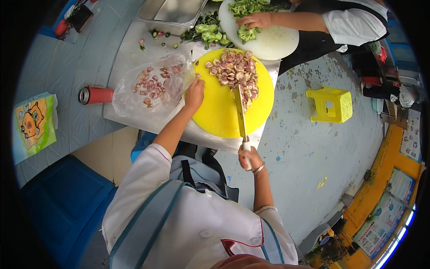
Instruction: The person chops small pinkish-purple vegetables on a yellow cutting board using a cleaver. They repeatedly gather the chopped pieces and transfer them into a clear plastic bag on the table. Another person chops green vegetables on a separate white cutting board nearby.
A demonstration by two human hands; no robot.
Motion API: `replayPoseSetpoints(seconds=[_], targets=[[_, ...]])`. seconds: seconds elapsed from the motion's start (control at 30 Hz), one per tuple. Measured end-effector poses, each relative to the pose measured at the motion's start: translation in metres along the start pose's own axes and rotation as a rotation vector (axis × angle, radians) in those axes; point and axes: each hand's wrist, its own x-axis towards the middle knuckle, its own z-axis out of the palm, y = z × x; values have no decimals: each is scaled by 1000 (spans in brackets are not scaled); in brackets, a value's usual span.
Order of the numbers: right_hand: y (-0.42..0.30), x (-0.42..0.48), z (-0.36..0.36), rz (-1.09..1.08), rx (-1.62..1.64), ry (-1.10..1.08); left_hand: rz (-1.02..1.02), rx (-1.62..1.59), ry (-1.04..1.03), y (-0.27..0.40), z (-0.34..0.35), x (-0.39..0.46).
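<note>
My right hand [250,157] is closed around the white handle of a kitchen knife [240,112]. The blade lies over a round yellow cutting board [215,116], its tip at the edge of a pile of garlic cloves in purplish skins [237,69]. At the board's left rim is my left hand [195,92], beside a clear plastic bag [126,104]; whether its fingers grip the bag's edge or the board, I cannot tell. More reddish cloves [153,87] lie on or in the bag, on the metal tabletop [122,50].
A co-worker's hand [254,20] rests on broccoli [248,33] on a round white board [285,42]. A steel pan [171,25] stands at the back left, a red flask [100,95] at the left. A yellow stool [341,106] stands on the floor at the right.
</note>
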Motion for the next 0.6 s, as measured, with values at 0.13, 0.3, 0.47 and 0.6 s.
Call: replayPoseSetpoints(seconds=[0.13, 0.3, 0.47, 0.6], targets=[[33, -16, 34, -19, -228, 239, 80, -207, -160, 32, 11, -63], [44, -3, 44, -343, -725, 557, -31, -202, -81, 55, 1, -97], [91, 30, 53, -683, -1064, 814, -89, -85, 56, 44, -48, -123], [102, 45, 36, -186, -1298, 726, -155, 17, 110, 28, -66, -149]])
